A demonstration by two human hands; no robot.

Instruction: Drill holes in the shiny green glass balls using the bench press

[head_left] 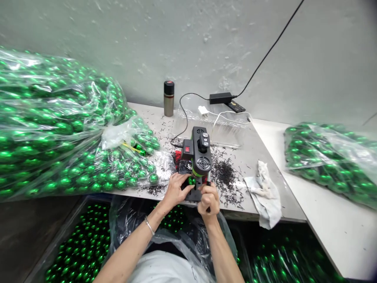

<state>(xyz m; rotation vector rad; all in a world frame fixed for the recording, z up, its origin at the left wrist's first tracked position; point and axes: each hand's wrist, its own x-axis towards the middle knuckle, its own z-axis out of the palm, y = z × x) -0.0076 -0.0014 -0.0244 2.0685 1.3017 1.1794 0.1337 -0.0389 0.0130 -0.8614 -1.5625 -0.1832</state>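
Observation:
A small black machine [201, 147], looking like a bench drill press, stands on the table with a red switch on its left side. Beneath its head sits a shiny green ball [191, 180], which my left hand [176, 188] pinches between thumb and fingers. My right hand [209, 199] is wrapped round the machine's lever handle [209, 181], just right of the ball. Dark shavings [225, 173] are scattered round the base. The tool tip over the ball is hidden.
A huge clear bag of green balls [53, 125] fills the left, and another bag [326, 153] lies at right. Below the table edge is an open bag of balls [82, 239]. A bottle [169, 99], a clear plastic tray [229, 135], a power adapter [220, 98] and a rag [265, 194] lie around.

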